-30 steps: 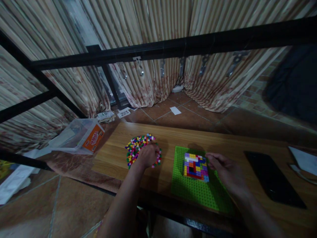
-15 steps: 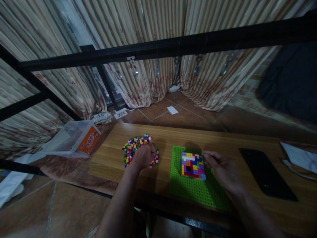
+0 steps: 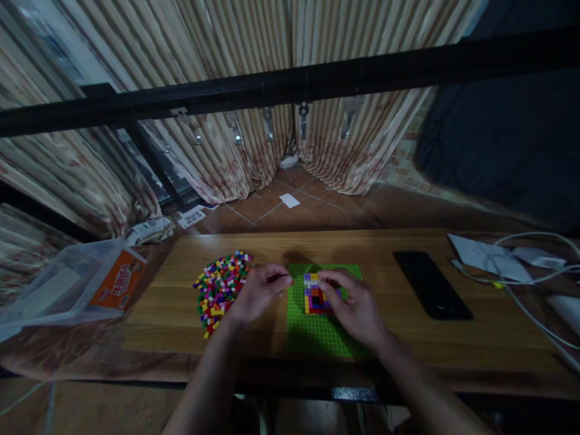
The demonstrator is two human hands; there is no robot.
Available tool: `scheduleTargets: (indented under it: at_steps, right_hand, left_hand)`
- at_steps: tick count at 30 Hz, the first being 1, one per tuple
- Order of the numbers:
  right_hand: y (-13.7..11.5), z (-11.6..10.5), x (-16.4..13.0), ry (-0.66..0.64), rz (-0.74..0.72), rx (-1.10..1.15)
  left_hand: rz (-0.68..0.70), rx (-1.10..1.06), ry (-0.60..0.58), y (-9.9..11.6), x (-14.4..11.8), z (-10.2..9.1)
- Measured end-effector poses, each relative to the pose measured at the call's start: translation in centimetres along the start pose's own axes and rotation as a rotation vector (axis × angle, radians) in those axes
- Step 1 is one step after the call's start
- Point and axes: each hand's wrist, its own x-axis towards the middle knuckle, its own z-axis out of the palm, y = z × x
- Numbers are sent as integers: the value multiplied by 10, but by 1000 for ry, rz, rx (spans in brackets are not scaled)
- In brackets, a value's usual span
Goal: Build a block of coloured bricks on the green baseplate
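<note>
So the brick block (image 3: 312,294) is already several colours deep, sitting on the green baseplate (image 3: 312,341) at centre-right of the counter (image 3: 158,308). Plenty of bare studs around it, and a big loose brick pile (image 3: 222,284) to the left is unused. Left hand (image 3: 265,291) looks pinched on a tiny red brick (image 3: 291,280); right hand (image 3: 353,302) covers the block's right side, can't tell if it's gripping.
</note>
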Motion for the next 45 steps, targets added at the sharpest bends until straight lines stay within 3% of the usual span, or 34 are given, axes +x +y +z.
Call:
scheduleTargets:
  at_steps: [5,11,15,19,22,32,45]
  right_hand:
    - [-12,6,-4,-58,-101,15]
    - [-9,9,-6,-44,-109,36]
    - [-1,-1,-1,-12,-28,45]
    - [20,-21,10,91,196,-31]
    - [35,-32,17,46,286,-112]
    - [46,-31,19,-183,193,-187]
    - [47,-26,26,-241,100,-185]
  left_hand:
    - [-67,-279,-81,11,-4,30]
    - [-76,-325,-63,14,-6,41]
    - [-54,-262,-67,12,-5,42]
    - [-58,-196,-25,5,-3,41]
    - [-77,-166,1,-1,0,40]
    - [-68,-91,15,-2,1,37]
    - [-41,-32,22,-6,2,31]
